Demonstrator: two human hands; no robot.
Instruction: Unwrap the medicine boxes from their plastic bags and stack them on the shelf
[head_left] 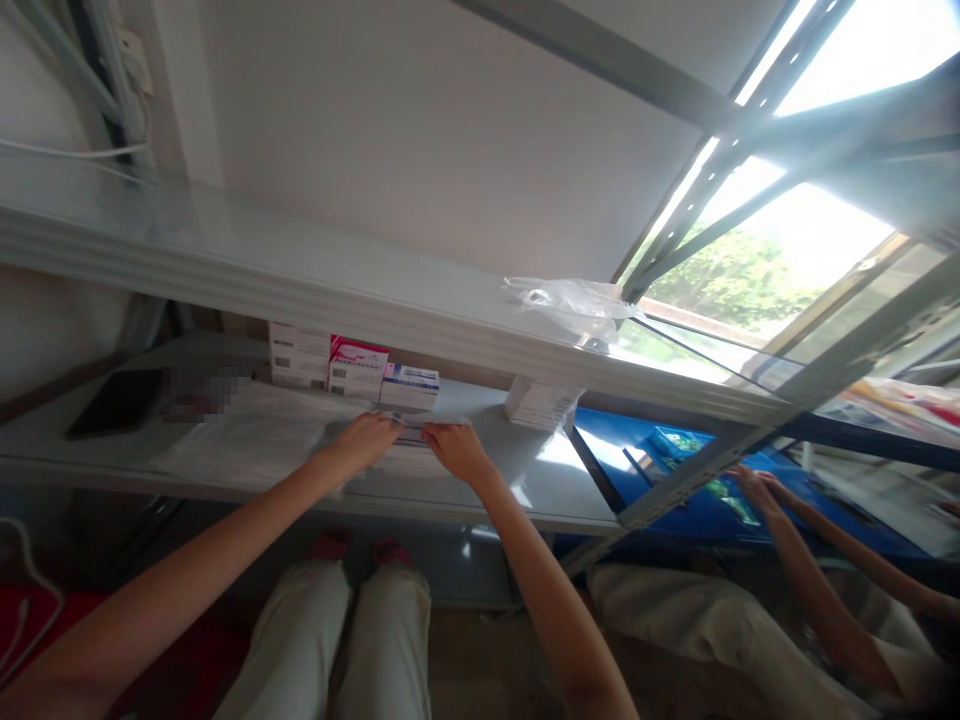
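My left hand [367, 438] and my right hand [456, 448] face each other over the grey shelf, fingers curled closed. Between and just below them is a white box [409, 460], blurred, its far edge under my fingertips. How the fingers grip it is partly hidden. A sheet of clear plastic [247, 435] lies flat to the left of my left hand. Behind my hands stand white cartons [298, 358], a pink-and-white box [358, 370] and a blue-and-white box [409, 387]. Another white box [541, 402] sits farther right.
An upper shelf [360, 310] runs above my hands, with a crumpled plastic bag [570, 300] on it. A dark flat object [116, 402] lies at the left. A metal post [705, 460] stands right; beyond it, another person's hands [754, 488] work over a blue surface [611, 450].
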